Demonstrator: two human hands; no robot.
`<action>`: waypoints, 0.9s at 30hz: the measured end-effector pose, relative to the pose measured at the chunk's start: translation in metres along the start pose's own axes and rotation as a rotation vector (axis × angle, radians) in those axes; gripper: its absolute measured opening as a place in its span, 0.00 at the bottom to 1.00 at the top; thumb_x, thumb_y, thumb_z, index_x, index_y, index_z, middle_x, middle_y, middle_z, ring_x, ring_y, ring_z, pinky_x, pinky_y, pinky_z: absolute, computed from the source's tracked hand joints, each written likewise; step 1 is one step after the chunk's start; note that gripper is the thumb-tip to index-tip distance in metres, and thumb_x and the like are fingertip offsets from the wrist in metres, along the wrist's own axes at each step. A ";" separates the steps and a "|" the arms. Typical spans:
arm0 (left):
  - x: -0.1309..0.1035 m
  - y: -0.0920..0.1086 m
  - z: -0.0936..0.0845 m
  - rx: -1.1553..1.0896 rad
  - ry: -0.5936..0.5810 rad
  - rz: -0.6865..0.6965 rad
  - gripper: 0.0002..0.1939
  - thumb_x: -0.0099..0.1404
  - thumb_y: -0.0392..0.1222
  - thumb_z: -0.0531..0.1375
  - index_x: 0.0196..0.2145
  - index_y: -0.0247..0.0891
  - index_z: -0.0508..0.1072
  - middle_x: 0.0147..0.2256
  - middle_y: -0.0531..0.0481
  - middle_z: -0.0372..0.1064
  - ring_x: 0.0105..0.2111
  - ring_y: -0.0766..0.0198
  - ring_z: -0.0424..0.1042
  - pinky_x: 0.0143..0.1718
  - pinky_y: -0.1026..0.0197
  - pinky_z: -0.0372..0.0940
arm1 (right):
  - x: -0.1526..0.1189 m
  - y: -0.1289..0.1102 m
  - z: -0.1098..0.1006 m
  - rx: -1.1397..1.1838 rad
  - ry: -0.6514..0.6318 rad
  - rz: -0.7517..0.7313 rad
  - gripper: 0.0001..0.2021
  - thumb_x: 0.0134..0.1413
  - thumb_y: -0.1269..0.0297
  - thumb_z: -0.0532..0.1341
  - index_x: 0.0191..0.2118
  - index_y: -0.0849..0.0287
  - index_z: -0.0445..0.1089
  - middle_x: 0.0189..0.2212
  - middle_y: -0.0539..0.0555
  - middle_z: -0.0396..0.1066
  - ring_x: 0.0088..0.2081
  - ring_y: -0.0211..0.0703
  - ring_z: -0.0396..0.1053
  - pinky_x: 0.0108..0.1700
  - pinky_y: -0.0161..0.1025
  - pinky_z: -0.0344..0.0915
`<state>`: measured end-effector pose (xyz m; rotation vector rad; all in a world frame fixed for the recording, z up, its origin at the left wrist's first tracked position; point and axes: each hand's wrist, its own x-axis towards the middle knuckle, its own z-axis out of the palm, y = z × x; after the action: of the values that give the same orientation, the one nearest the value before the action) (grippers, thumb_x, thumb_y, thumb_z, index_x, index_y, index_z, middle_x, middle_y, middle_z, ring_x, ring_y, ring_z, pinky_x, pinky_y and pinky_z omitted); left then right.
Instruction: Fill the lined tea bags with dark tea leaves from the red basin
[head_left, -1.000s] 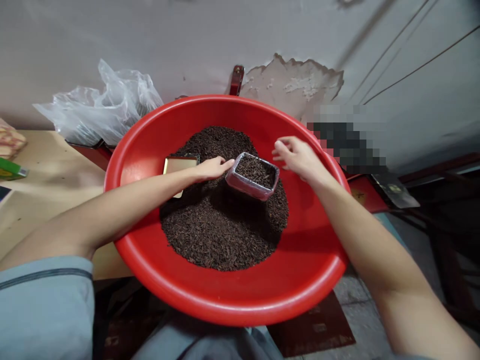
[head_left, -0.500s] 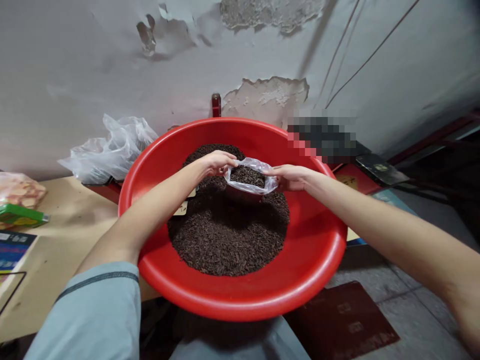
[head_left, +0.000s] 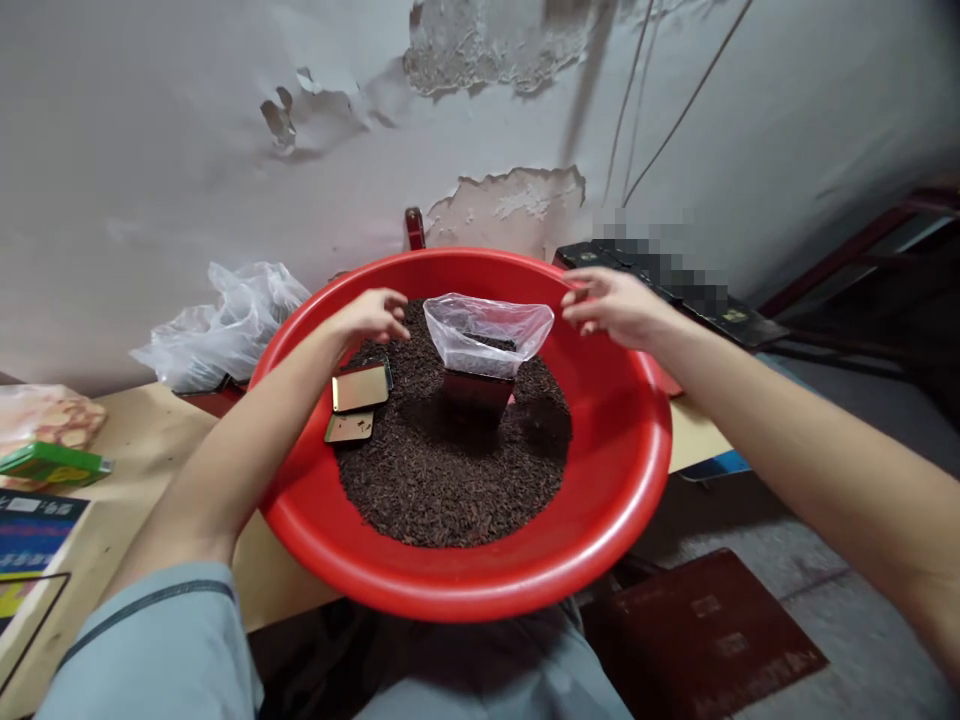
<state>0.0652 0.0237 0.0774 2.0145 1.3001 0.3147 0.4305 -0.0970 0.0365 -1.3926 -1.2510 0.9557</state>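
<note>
A dark box [head_left: 474, 398] stands upright in the loose dark dried leaves [head_left: 442, 505], which look like tea, inside a large red basin [head_left: 457, 590]. Rising from the box is a clear plastic bag [head_left: 529, 330], its mouth spread wide, with more dark leaves inside. My left hand [head_left: 379, 315] hovers to the left of the bag, fingers apart and holding nothing. On the bag's other side, my right hand [head_left: 611, 305] is also empty and open, above the basin's right part. Two gold-coloured lids [head_left: 360, 388] lie on the leaves at the left.
Crumpled clear bags [head_left: 225, 320] lie behind the basin's left side. A green packet [head_left: 56, 462] is on the wooden table [head_left: 161, 500]. Dark boxes [head_left: 652, 285] stand at the back right, against a peeling wall [head_left: 180, 130]. A dark red board [head_left: 712, 630] is low at right.
Both hands have let go of the bag's rim and moved outward. The bag's mouth now stands up taller above the box. The view has shifted slightly.
</note>
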 end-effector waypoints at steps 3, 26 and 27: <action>-0.006 -0.004 0.031 -0.138 -0.213 0.057 0.40 0.53 0.37 0.71 0.64 0.38 0.69 0.53 0.40 0.74 0.41 0.61 0.75 0.34 0.62 0.66 | -0.008 0.012 0.022 -0.228 -0.319 0.035 0.28 0.35 0.62 0.77 0.48 0.55 0.77 0.39 0.54 0.80 0.36 0.47 0.76 0.36 0.44 0.74; 0.007 -0.001 0.077 0.181 -0.020 0.503 0.55 0.44 0.52 0.78 0.65 0.32 0.63 0.64 0.28 0.62 0.63 0.39 0.65 0.61 0.43 0.66 | 0.014 0.012 0.116 -0.874 -0.331 -0.624 0.13 0.62 0.66 0.61 0.27 0.62 0.74 0.22 0.51 0.69 0.24 0.34 0.57 0.31 0.36 0.48; 0.012 -0.004 0.077 0.286 -0.077 0.475 0.60 0.41 0.52 0.79 0.67 0.31 0.61 0.65 0.27 0.60 0.65 0.36 0.63 0.64 0.41 0.63 | 0.013 0.010 0.115 -0.954 -0.338 -0.687 0.12 0.62 0.67 0.60 0.28 0.62 0.76 0.24 0.52 0.71 0.25 0.35 0.57 0.30 0.37 0.47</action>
<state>0.1099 0.0023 0.0168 2.5473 0.8416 0.2742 0.3234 -0.0647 0.0055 -1.3008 -2.4224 0.0640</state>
